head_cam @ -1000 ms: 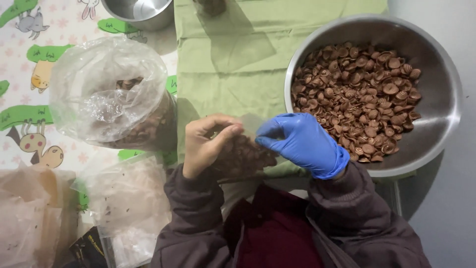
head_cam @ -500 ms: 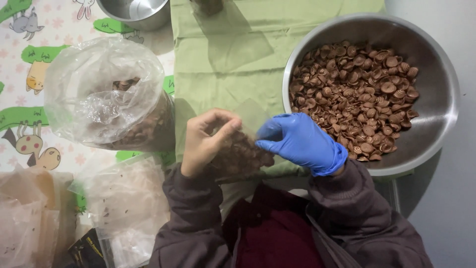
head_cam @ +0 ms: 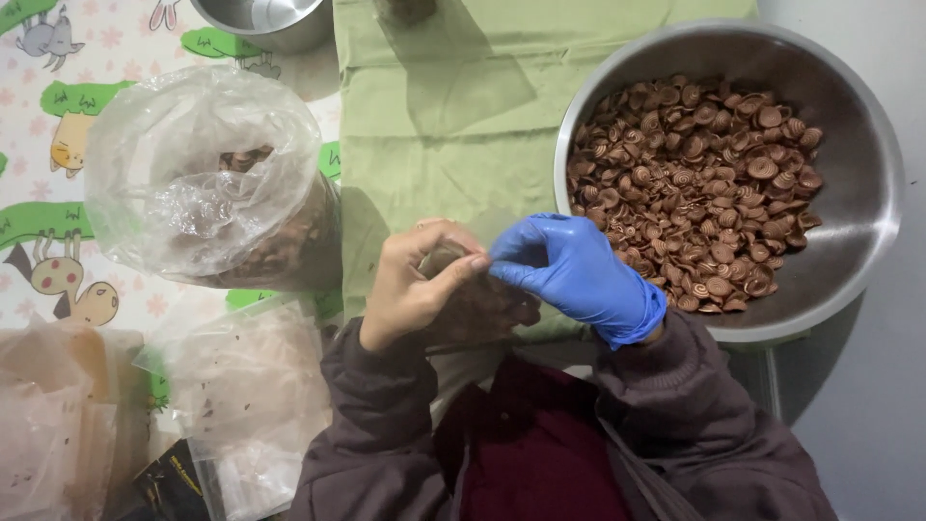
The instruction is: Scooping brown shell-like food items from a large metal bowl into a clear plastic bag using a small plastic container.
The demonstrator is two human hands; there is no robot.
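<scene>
My bare left hand [head_cam: 410, 285] and my blue-gloved right hand [head_cam: 579, 270] both pinch the top of a small clear bag [head_cam: 477, 307] filled with brown shell-shaped snacks, held over my lap at the edge of a green cloth [head_cam: 453, 145]. The fingertips of both hands meet at the bag's mouth. To the right stands a large steel bowl [head_cam: 858, 193] with a heap of the same brown snacks [head_cam: 699, 193].
A big clear plastic bag [head_cam: 207, 178] with more snacks sits at the left on a cartoon-printed mat [head_cam: 58, 193]. Stacks of empty clear bags [head_cam: 246, 386] lie at lower left. A small steel bowl [head_cam: 265, 19] is at the top edge.
My hands have drawn closer together, so the thumbs and fingertips now meet at the mouth of the small bag. The bag sits more hidden behind my hands.
</scene>
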